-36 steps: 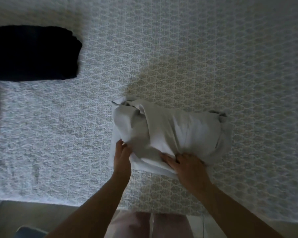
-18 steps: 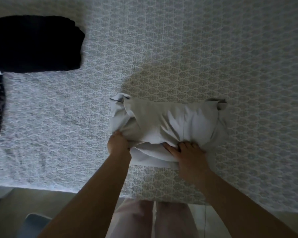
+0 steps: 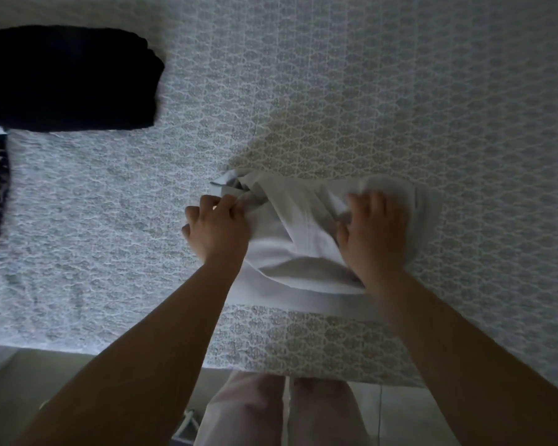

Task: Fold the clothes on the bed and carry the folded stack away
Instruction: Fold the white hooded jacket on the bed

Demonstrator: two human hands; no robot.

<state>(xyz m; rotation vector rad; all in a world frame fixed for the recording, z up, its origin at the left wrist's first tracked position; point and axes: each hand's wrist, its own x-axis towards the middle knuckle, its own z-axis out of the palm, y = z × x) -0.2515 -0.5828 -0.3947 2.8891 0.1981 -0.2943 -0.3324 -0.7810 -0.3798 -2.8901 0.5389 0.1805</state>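
Both hands have slid up the white garment (image 3: 290, 226): left hand (image 3: 218, 230) pinches its edge, right hand (image 3: 372, 235) fingers curl gripping a fold

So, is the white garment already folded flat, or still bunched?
Still bunched: the white garment lies in loose, uneven layers on the bed, the left hand gripping one end, the right hand on it.

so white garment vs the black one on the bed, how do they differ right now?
The white garment is pale, rumpled and mid-fold, gripped by the left hand and the right hand; the black garment is dark, already folded flat and untouched. White lies near the bed's front edge, black far left. Both rest on the bed.
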